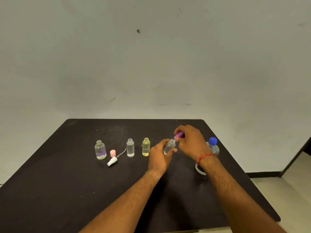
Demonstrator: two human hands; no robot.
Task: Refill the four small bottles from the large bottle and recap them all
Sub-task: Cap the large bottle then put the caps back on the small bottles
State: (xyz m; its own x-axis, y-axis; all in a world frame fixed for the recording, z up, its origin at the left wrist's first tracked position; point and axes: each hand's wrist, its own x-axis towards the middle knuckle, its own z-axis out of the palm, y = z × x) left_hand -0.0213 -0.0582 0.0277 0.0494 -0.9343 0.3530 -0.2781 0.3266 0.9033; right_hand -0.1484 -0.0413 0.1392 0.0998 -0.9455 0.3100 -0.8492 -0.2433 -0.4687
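Four small bottles stand in a row on the dark table (67,182). A round clear bottle (100,149) is at the left, then a slim clear bottle (130,147), then a yellow bottle (146,147); all three are uncapped. My left hand (159,157) grips the fourth small clear bottle (170,145), tilted, its neck bare. My right hand (190,140) pinches a purple cap (178,135) just above that neck. The large bottle (213,146) with a blue cap stands behind my right wrist.
A pink cap (113,153) and a white spray pump (112,161) with its thin tube lie between the two left bottles. A white ring-shaped object (200,169) sits partly hidden under my right forearm. The table's right edge drops to a tiled floor.
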